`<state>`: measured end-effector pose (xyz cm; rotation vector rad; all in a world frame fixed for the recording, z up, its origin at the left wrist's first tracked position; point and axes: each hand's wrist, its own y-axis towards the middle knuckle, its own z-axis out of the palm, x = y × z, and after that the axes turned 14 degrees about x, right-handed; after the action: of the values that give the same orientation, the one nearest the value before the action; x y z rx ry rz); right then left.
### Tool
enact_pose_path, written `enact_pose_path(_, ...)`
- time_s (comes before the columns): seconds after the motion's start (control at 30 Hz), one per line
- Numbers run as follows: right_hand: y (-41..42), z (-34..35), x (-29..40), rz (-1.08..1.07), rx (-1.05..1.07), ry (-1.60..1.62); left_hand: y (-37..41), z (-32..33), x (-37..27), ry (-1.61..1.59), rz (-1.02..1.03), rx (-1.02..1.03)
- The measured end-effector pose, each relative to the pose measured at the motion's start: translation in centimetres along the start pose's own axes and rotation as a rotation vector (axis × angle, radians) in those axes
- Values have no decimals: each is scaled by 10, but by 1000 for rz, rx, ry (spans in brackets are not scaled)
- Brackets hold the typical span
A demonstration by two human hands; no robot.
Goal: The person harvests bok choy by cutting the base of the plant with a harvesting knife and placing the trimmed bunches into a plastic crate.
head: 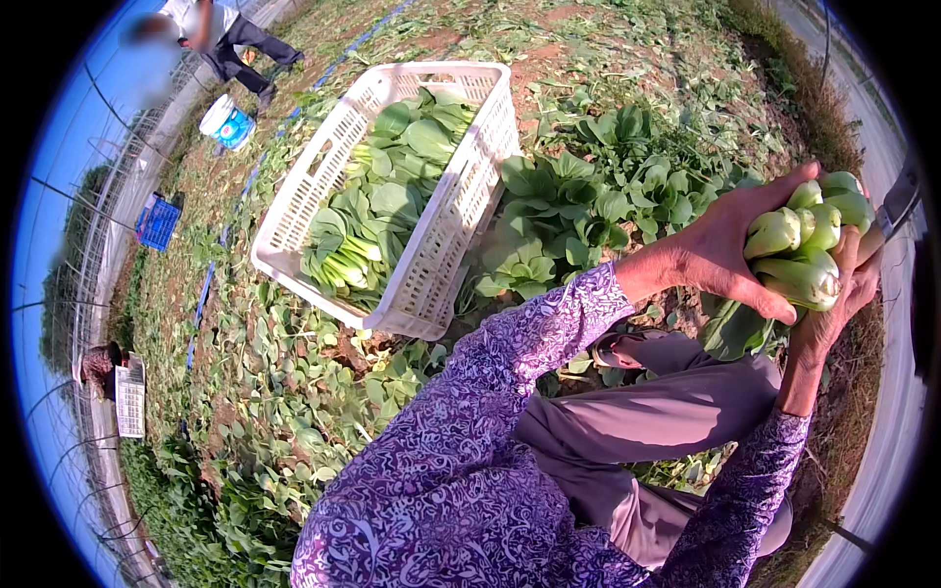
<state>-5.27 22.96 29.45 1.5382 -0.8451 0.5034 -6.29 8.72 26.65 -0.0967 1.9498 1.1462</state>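
Note:
Several heads of bok choy (801, 246) are bunched together, their pale cut bases facing up and their leaves hanging below. My left hand (724, 250) grips the bunch from the left, thumb and fingers spread around it. Against its right and lower side is my right hand (838, 294), which also holds the handle of a knife (900, 198); the blade points up and away at the right rim. A white slatted plastic crate (448, 198) stands to the left, with many bok choy heads (390, 198) lying in it.
Uncut bok choy plants (566, 198) grow between crate and hands. Loose leaves cover the soil. A blue hose (204, 294) runs along the left, near a white bucket (228, 121) and a blue crate (157, 223). One person (250, 44) bends at the upper left; another is at the left rim.

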Motion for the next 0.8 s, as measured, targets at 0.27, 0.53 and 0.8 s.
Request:
enact_pose_path(0.27, -6, 87, 35, 272, 254, 195, -93, -62, -71, -80, -441, -260)
enact_pose_path(0.53, 17, 46, 19, 248, 147, 25, -209, -194, -197, 1169, -759, 56)
enact_pose_path(0.8, 9, -48, 0, 184, 47, -266, -341, -285, -150, 1762, -1120, 708)
